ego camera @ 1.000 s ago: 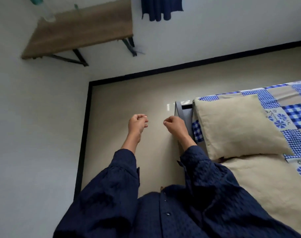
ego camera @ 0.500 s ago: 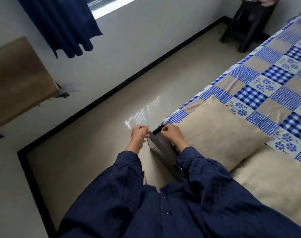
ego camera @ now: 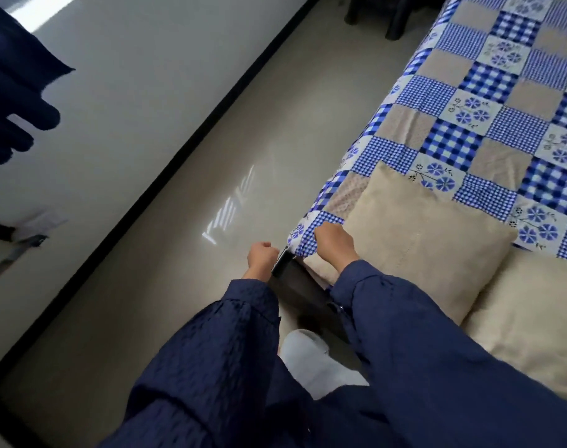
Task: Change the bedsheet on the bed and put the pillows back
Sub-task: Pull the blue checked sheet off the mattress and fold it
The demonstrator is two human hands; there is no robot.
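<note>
Blue-checked bedsheet (ego camera: 453, 143) lies spread on the bed, a beige pillow (ego camera: 421, 240) on it. My right hand (ego camera: 332, 242) curls over its near corner, probably to pull it free; whether it grips, I cannot tell. My left hand (ego camera: 261, 255) is an empty fist beside the bed frame (ego camera: 283, 265).

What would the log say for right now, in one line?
left hand: curled, beside bed frame | right hand: curled on checked sheet corner, grip unclear | pillows: two, side by side

head cam | looks steeply down, tilted | close over bed (ego camera: 469, 130) corner | floor (ego camera: 211, 156) at left
</note>
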